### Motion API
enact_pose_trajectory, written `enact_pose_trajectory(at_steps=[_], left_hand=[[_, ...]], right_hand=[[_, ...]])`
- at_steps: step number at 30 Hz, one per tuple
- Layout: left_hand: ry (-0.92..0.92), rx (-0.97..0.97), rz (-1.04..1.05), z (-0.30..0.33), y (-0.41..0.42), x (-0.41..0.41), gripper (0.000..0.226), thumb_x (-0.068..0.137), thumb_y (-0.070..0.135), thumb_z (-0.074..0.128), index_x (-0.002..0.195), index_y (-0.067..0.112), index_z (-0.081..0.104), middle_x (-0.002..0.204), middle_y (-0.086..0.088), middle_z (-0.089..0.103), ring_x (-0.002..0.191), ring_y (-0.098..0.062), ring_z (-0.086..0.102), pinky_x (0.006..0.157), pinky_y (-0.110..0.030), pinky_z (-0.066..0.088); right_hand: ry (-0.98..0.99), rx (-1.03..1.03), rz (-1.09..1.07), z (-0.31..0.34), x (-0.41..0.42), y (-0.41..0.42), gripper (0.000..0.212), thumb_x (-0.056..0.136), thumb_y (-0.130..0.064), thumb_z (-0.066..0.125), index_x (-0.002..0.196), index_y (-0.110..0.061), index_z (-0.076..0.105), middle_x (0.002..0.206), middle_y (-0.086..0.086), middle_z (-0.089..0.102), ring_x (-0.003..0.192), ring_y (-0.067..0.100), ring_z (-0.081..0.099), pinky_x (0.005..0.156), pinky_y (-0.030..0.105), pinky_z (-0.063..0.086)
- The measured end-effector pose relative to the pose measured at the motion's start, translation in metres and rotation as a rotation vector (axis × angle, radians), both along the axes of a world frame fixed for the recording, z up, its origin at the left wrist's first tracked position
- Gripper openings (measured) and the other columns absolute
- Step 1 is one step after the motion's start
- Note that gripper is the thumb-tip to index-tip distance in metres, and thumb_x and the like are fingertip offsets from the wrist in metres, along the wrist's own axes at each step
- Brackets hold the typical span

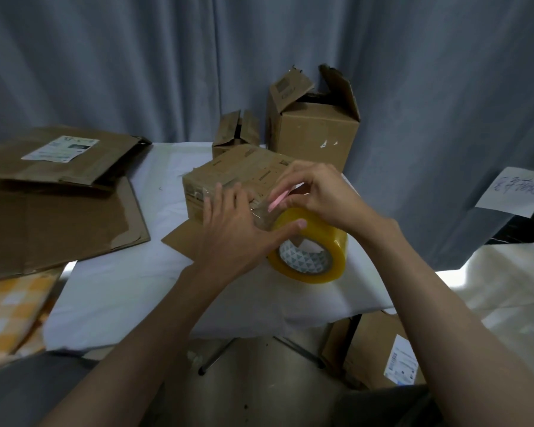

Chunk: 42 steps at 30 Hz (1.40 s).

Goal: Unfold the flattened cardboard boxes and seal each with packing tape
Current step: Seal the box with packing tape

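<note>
Nearest cam: two bare forearms reaching in over table (111,303) w/ white cloth. Left hand (228,229) fingers straight, flat on the small box (241,177) front, thumb stretched onto tape roll (309,251). Right hand (315,192) fingers curled, pinching a pink cutter (278,200) over the tape strip btwn roll and box. Box sits mid-table, closed, near flap splayed on cloth. Roll stands on edge just beside box, touching left thumb.

Handling (judged): box light, thin board, prob dents if pressed hard; hold flat on panels. Tape film thin, sticky, wrinkles easy; keep taut near the cut. Roll stiff, rolls off if let go.

Room: flattened cardboard (56,217) left, well apart. Open boxes (312,131) just behind. Near table edge close below roll; free cloth front-left.
</note>
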<state>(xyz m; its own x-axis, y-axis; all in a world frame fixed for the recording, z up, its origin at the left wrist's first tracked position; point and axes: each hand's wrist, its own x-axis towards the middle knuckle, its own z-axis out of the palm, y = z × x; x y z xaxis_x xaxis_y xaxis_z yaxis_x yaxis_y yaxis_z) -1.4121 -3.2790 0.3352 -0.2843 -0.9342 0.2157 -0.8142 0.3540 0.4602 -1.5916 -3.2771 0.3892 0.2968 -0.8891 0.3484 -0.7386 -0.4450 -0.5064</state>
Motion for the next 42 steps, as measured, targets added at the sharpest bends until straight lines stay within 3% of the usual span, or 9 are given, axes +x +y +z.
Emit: enact_pose_trajectory(at_steps=[15,21,24,27,31,34,38,40,42], left_hand=[[0.006,0.019,0.001,0.003,0.003,0.0,0.123,0.061,0.099,0.032,0.151,0.015,0.025,0.164,-0.006,0.018,0.153,-0.023,-0.002,0.123,-0.051,-0.001],[0.036,-0.007,-0.002,-0.001,0.001,0.001,0.121,0.058,0.102,0.031,0.144,0.018,0.034,0.161,-0.005,0.025,0.153,-0.024,0.001,0.123,-0.05,-0.002],[0.043,-0.007,-0.009,0.001,0.002,0.001,0.116,0.06,0.099,0.035,0.143,0.018,0.036,0.16,-0.005,0.026,0.153,-0.024,0.001,0.123,-0.049,-0.004],[0.02,-0.005,-0.008,0.001,0.002,0.001,0.119,0.061,0.1,0.034,0.147,0.018,0.033,0.162,-0.005,0.022,0.153,-0.024,-0.001,0.123,-0.049,-0.005],[0.009,-0.01,-0.003,0.0,0.0,0.002,0.12,0.062,0.1,0.033,0.148,0.017,0.031,0.162,-0.006,0.022,0.153,-0.024,-0.001,0.123,-0.049,-0.005],[0.017,-0.021,-0.002,0.0,0.0,0.0,0.12,0.06,0.101,0.032,0.146,0.018,0.034,0.161,-0.005,0.025,0.153,-0.024,0.0,0.123,-0.049,-0.005],[0.05,-0.018,-0.003,0.0,0.002,0.001,0.119,0.057,0.102,0.029,0.143,0.019,0.037,0.158,-0.004,0.029,0.153,-0.024,0.001,0.123,-0.048,-0.005],[0.038,-0.014,0.0,0.001,0.003,0.0,0.117,0.06,0.099,0.032,0.145,0.019,0.035,0.16,-0.005,0.026,0.153,-0.023,0.0,0.123,-0.049,-0.005],[0.027,-0.016,0.004,0.001,0.003,0.0,0.117,0.062,0.098,0.032,0.146,0.017,0.034,0.162,-0.006,0.023,0.153,-0.024,0.0,0.122,-0.049,-0.005]], right_hand=[[0.162,0.004,-0.014,0.002,0.015,-0.004,0.02,0.076,-0.004,0.08,0.088,-0.021,0.08,0.099,0.0,0.063,0.092,0.009,0.06,0.078,0.008,0.047],[0.101,-0.027,-0.245,0.003,-0.009,-0.015,0.017,0.078,-0.007,0.081,0.09,-0.019,0.08,0.096,-0.001,0.065,0.085,0.006,0.058,0.071,0.01,0.044],[0.071,0.182,-0.493,-0.018,-0.036,-0.027,0.014,0.08,-0.006,0.079,0.079,-0.02,0.075,0.089,0.001,0.071,0.08,0.009,0.063,0.068,0.015,0.044],[0.142,0.423,-0.62,-0.038,-0.059,-0.029,0.027,0.084,-0.002,0.072,0.068,-0.024,0.068,0.092,0.006,0.071,0.077,0.014,0.064,0.064,0.022,0.045],[0.152,0.633,-0.628,-0.044,-0.065,-0.017,0.02,0.091,0.001,0.059,0.094,-0.012,0.075,0.086,0.007,0.068,0.063,0.008,0.055,0.053,0.019,0.041],[0.104,0.529,-0.624,-0.031,-0.057,-0.016,0.014,0.094,-0.011,0.063,0.09,-0.016,0.076,0.102,0.009,0.073,0.079,0.013,0.059,0.069,0.024,0.046],[-0.169,0.493,-0.399,0.008,-0.016,-0.005,0.028,0.093,-0.043,0.064,0.099,-0.02,0.078,0.095,-0.001,0.073,0.086,0.009,0.064,0.072,0.023,0.05],[-0.067,0.584,-0.31,0.016,0.003,-0.002,0.032,0.088,-0.056,0.064,0.099,-0.029,0.078,0.096,-0.015,0.068,0.095,0.005,0.058,0.082,0.026,0.045],[0.053,0.65,-0.295,0.015,0.014,-0.004,0.031,0.084,-0.058,0.067,0.099,-0.032,0.078,0.105,-0.012,0.066,0.101,0.011,0.057,0.09,0.031,0.046]])
